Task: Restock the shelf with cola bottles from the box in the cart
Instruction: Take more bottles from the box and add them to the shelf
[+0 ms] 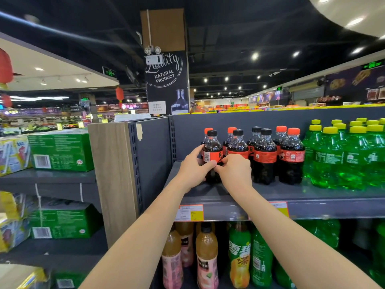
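Note:
A small black-capped cola bottle point(212, 150) stands at the left end of the grey top shelf point(270, 191). My left hand point(192, 170) grips its left side, thumb across the red label. My right hand point(235, 174) holds its right side, fingertips meeting the left thumb. Behind and to the right stand several more cola bottles point(265, 157) with black or red caps. The box and the cart are out of view.
Green soda bottles with yellow caps point(343, 157) fill the shelf to the right. Juice and tea bottles point(206, 257) stand on the shelf below, under yellow price tags point(191, 212). A wood-faced end panel point(112, 174) and green cartons point(60, 151) lie to the left.

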Action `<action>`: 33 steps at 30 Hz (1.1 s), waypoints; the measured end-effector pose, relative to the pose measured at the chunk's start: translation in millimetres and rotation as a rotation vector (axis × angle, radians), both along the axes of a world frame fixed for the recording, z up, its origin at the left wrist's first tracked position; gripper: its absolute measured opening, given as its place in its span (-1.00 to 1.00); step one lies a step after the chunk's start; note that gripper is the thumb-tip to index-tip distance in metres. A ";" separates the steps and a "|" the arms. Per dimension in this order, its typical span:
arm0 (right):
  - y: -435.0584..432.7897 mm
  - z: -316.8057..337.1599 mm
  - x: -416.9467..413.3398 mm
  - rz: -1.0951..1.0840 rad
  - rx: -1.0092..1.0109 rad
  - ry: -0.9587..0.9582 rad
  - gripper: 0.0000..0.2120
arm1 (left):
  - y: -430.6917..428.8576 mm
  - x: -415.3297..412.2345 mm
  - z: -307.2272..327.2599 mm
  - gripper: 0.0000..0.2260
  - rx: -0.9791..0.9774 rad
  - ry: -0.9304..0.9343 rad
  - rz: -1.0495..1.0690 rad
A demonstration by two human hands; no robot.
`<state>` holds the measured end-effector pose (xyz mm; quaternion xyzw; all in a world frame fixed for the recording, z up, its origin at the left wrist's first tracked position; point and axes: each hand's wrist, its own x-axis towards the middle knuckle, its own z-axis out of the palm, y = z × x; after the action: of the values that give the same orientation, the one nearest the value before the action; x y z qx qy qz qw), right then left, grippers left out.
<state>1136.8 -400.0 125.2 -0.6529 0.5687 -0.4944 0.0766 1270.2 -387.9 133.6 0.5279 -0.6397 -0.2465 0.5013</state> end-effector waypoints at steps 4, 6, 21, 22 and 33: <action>-0.9 1.2 2.3 0.006 0.020 -0.008 -0.80 | 0.8 1.1 -1.1 -0.43 -0.022 -0.011 0.006; -0.6 0.2 1.4 0.008 0.028 -0.033 -0.80 | 1.0 -0.3 -1.5 -0.45 -0.031 -0.030 0.005; 2.4 5.3 -15.5 0.111 0.115 -0.003 -0.91 | 15.8 -8.1 -4.8 -0.33 -0.028 -0.308 0.263; 4.4 4.5 -17.9 0.114 0.103 -0.002 -0.89 | 19.6 -8.2 -5.0 -0.34 -0.040 -0.345 0.294; 108.0 5.8 -57.8 0.011 0.019 0.329 -0.60 | 114.4 -42.7 -16.7 -0.55 -0.261 -0.829 0.249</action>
<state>1079.0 -292.0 131.0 -0.7274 0.5746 -0.3752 -0.0086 1227.6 -273.5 116.9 0.5874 -0.7439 0.1306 0.2908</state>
